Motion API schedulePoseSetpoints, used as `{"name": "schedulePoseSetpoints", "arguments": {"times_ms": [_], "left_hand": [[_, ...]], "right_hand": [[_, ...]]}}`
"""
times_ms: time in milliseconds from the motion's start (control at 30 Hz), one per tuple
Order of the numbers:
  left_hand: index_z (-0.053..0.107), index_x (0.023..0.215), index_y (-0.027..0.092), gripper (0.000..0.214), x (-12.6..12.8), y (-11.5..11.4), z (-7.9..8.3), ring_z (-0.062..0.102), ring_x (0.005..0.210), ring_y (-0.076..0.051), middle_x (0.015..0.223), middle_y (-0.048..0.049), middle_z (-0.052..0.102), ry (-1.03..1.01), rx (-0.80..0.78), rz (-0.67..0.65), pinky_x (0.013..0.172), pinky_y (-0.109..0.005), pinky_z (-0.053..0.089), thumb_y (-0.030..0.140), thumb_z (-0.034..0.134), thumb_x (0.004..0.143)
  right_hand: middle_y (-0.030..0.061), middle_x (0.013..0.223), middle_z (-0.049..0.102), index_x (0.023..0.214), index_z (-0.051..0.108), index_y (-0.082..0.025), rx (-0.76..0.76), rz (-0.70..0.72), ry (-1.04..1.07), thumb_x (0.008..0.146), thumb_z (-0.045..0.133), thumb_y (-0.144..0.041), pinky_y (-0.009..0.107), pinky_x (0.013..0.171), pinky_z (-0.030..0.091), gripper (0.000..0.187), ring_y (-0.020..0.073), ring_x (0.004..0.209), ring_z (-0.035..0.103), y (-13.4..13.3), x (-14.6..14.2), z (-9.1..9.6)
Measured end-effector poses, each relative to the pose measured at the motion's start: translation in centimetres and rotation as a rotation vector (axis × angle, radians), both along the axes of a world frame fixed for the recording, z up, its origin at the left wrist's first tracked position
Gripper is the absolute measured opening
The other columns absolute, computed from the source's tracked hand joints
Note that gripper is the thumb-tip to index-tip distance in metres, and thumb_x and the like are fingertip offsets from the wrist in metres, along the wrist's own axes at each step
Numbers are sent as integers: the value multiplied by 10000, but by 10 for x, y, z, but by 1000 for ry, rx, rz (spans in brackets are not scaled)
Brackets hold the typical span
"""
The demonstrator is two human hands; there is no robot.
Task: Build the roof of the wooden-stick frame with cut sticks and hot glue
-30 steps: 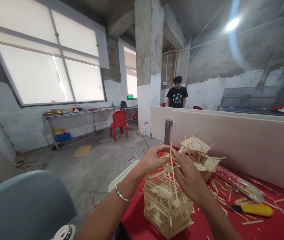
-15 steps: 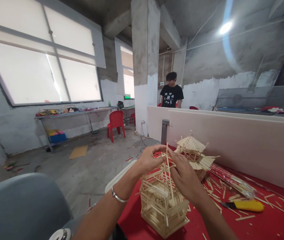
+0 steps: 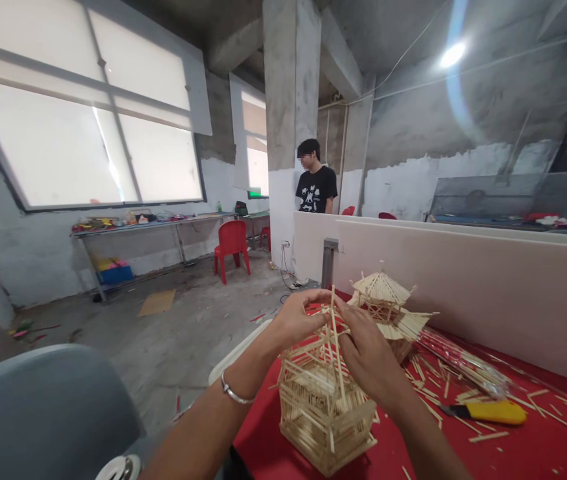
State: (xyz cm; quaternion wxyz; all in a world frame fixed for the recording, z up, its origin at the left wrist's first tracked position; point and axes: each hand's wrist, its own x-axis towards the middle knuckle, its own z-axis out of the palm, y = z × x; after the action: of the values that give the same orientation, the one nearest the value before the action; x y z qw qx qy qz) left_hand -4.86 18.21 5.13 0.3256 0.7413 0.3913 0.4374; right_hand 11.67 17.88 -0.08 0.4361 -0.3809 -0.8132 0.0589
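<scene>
A model pavilion (image 3: 308,427) built of thin wooden sticks stands on the red tabletop (image 3: 263,437) in front of me, its top an open frame of slanted sticks. My left hand (image 3: 299,320) reaches round the top from the left, fingers curled against the roof sticks. From the right, my right hand (image 3: 369,350) closes on the same peak, near a long upright stick (image 3: 336,347). The fingertips of both hands are partly hidden behind the sticks. Just beyond my right hand sits a second stick model (image 3: 382,288) with a tiered, covered roof.
On the right lie a yellow utility knife (image 3: 496,412), a plastic-wrapped stick bundle (image 3: 468,365) and scattered stick pieces. A pale partition board (image 3: 453,280) rises behind the table. A grey chair (image 3: 48,407) is at lower left. Another person (image 3: 316,190) stands beyond the board.
My hands stay at the top of the pavilion, almost unmoved; the model has shifted very slightly left. The person behind the board has moved left and turned the head left.
</scene>
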Motion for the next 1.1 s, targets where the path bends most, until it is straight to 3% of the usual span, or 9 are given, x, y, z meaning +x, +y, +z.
{"name": "schedulePoseSetpoints", "arguments": {"times_ms": [600, 1100], "left_hand": [[681, 1128, 139, 425, -1, 2, -2, 648, 1068, -218, 1143, -77, 714, -39, -2, -26, 976, -332, 466, 66, 550, 731], [689, 1099, 132, 372, 1, 2, 1, 645, 1061, -226, 1133, -94, 716, -1, -3, 11, 981, -353, 462, 100, 593, 741]], "right_hand": [[114, 1369, 535, 1420, 436, -166, -5, -19, -20, 849, 356, -132, 496, 1121, 343, 578, 241, 1304, 427, -1, 0, 0], [95, 1352, 548, 1432, 413, -205, 0, 9, 13, 838, 356, -106, 516, 1099, 365, 605, 236, 1270, 455, -3, 0, 5]]}}
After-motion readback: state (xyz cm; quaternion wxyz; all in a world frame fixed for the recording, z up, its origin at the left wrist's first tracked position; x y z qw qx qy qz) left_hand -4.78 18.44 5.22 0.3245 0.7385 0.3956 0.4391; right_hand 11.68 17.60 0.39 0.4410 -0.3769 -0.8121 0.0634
